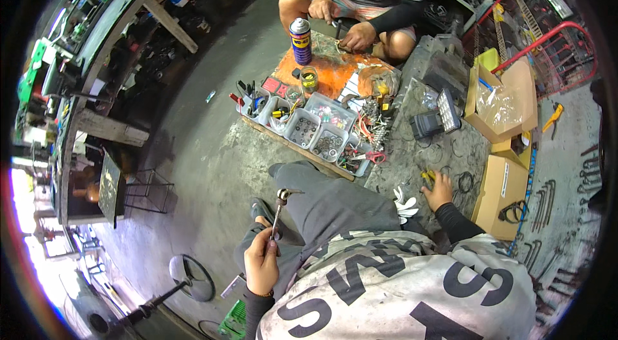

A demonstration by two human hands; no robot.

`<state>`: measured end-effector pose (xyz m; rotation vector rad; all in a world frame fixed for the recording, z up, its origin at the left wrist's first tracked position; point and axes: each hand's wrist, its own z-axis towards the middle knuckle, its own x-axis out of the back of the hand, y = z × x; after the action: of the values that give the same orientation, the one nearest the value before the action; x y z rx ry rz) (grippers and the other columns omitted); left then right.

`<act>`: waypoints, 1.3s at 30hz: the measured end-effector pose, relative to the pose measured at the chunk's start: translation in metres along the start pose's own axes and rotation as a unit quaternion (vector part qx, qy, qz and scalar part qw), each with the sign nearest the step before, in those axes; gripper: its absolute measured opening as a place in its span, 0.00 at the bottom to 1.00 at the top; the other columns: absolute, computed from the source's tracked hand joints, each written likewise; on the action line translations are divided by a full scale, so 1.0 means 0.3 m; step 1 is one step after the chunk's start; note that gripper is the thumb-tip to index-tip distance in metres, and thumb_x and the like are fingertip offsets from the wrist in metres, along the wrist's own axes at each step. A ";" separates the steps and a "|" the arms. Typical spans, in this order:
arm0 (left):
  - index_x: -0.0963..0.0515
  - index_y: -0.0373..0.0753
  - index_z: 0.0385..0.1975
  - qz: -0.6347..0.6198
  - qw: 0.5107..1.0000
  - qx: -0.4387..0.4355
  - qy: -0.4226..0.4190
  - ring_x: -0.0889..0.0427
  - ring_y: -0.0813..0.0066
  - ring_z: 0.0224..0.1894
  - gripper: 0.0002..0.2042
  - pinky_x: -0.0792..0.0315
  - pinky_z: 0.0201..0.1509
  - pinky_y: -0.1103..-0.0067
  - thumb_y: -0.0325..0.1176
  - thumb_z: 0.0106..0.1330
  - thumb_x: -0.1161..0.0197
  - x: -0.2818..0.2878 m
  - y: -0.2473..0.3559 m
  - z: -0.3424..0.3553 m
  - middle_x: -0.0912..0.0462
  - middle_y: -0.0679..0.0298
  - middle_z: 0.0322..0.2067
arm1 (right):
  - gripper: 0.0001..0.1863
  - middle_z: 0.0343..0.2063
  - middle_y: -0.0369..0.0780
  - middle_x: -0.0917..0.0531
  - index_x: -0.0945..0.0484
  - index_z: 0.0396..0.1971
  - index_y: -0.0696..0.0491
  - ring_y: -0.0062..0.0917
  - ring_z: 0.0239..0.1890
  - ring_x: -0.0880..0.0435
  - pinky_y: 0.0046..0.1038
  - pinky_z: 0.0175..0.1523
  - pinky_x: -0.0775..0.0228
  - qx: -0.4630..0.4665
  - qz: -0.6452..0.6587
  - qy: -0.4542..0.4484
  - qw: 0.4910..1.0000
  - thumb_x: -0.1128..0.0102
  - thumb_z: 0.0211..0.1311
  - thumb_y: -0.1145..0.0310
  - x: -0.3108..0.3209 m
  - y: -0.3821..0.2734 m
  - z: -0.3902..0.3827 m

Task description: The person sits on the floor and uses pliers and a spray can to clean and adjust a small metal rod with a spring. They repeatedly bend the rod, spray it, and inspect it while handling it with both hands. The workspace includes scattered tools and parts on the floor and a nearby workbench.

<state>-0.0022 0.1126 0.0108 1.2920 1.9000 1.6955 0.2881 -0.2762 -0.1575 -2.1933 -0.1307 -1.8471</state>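
Your left hand (261, 261) is clamped around the shaft of a metal tool (277, 210), which stands upright just left of your grey-trousered knee (322, 195). Your right hand (440, 188) reaches out to the right of that knee, fingers spread apart on the concrete floor (412, 153), touching yellow-handled pliers (427, 177), with 1 white glove (404, 205) lying between hand and knee.

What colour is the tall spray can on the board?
The spray can is blue, with a red cap and a yellow band, seen in the head view.

Stained grey concrete floor (212, 140), cluttered wooden workbench (122, 18), daylight lower left.
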 end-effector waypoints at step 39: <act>0.30 0.29 0.51 -0.383 0.910 0.120 0.100 0.31 0.83 0.21 0.12 0.37 0.24 0.86 0.25 0.71 0.50 0.315 0.154 0.305 0.23 0.62 0.27 | 0.37 0.49 0.54 0.23 0.35 0.57 0.64 0.41 0.48 0.19 0.42 0.55 0.25 0.396 0.672 -0.008 0.625 0.36 0.53 0.55 0.540 -1.582 0.841</act>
<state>0.0300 0.2391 0.0599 0.3109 2.3490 1.2238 0.4439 0.2285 0.0329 -0.9723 0.4848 -0.6056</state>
